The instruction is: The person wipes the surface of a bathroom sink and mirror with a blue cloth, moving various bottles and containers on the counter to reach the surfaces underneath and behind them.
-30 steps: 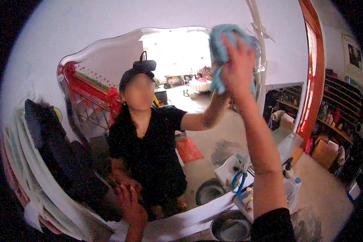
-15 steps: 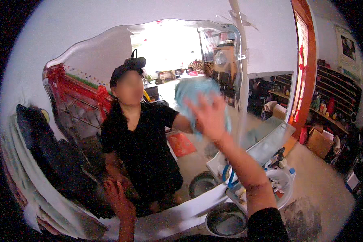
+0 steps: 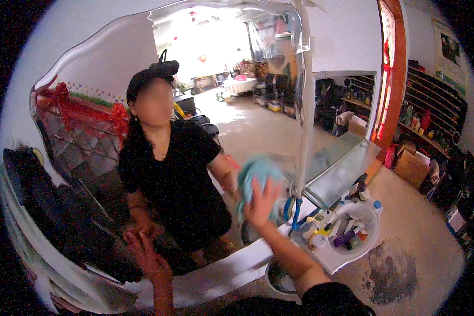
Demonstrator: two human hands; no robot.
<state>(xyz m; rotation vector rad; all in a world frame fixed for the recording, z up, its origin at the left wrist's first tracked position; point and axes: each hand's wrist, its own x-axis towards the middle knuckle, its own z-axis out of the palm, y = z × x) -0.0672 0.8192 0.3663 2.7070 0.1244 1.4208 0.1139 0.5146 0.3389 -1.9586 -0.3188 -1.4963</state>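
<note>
Right hand (image 3: 262,206) spread on cloth (image 3: 257,169) near mirror (image 3: 263,124) edge; left hand (image 3: 151,260) splayed, room between

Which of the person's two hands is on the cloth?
The right hand, spread over the blue-green cloth against the large mirror; the left hand, lower in view, has no cloth.

Cloth (image 3: 259,171) on the mirror (image 3: 271,124), containers (image 3: 345,239) in a basin (image 3: 373,220) farther right
</note>
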